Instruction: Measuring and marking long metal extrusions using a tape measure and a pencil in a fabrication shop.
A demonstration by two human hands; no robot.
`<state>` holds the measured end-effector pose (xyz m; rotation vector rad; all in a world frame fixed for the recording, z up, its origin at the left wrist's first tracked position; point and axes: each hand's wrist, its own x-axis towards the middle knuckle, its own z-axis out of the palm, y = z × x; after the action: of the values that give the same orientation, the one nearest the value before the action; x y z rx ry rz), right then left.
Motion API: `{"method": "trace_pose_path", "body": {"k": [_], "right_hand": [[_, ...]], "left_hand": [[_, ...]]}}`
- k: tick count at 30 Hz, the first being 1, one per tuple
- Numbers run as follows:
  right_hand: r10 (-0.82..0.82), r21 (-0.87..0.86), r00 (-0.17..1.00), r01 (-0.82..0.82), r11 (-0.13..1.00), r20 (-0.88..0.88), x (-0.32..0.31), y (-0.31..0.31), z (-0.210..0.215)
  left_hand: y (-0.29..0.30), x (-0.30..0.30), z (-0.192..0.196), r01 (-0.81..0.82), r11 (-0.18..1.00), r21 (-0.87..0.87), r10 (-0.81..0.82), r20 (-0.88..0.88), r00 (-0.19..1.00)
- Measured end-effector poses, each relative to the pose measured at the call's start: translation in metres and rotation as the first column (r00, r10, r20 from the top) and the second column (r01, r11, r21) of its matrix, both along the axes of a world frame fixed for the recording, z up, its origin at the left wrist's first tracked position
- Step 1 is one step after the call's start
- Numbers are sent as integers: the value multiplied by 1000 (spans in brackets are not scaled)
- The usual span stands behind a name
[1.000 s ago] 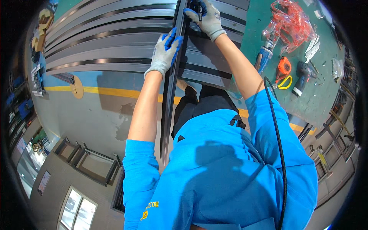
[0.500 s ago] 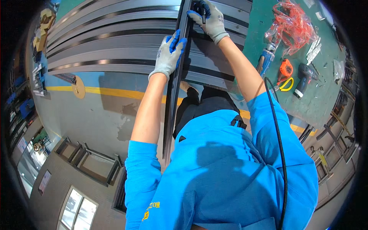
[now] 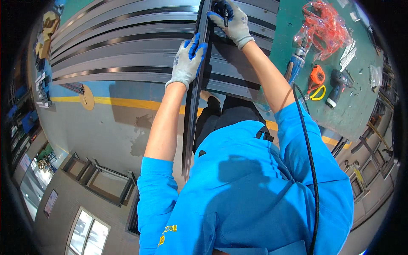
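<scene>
The left hand [image 3: 187,63] (gloved, fingers curled) grips a long dark metal bar [image 3: 193,110] that runs from the stacked grey rails [image 3: 127,46] toward the person. The right hand [image 3: 233,19] closes on a small black tool [image 3: 225,12] at the bar's far end.

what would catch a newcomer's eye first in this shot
First, the two gloved hands at top centre: the left hand grips a long dark metal profile that runs down toward the person, while the right hand presses a small dark tool against its upper end. Behind them lies a stack of grey profiles. On the green bench at the upper right sits a tangle of orange-red strapping, above an orange tape measure.
</scene>
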<state>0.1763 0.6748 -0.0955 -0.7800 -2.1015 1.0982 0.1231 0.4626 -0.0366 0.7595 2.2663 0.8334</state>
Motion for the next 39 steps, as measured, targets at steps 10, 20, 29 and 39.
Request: {"method": "trace_pose_path", "body": {"k": [10,20,29,39], "right_hand": [[4,33,999,-2,999,-55,-3,-2,-9],[23,42,999,-22,999,-34,-4,6,-26],[44,105,999,-42,994,-21,5,4,5],[20,145,997,-10,989,-71,11,4,18]], "left_hand": [[-1,3,10,4,1000,9,-4,-59,998],[20,-11,6,68,998,11,-60,-346,936],[42,-19,-6,21,995,102,17,-360,933],[44,-11,2,30,999,25,-20,-352,936]]}}
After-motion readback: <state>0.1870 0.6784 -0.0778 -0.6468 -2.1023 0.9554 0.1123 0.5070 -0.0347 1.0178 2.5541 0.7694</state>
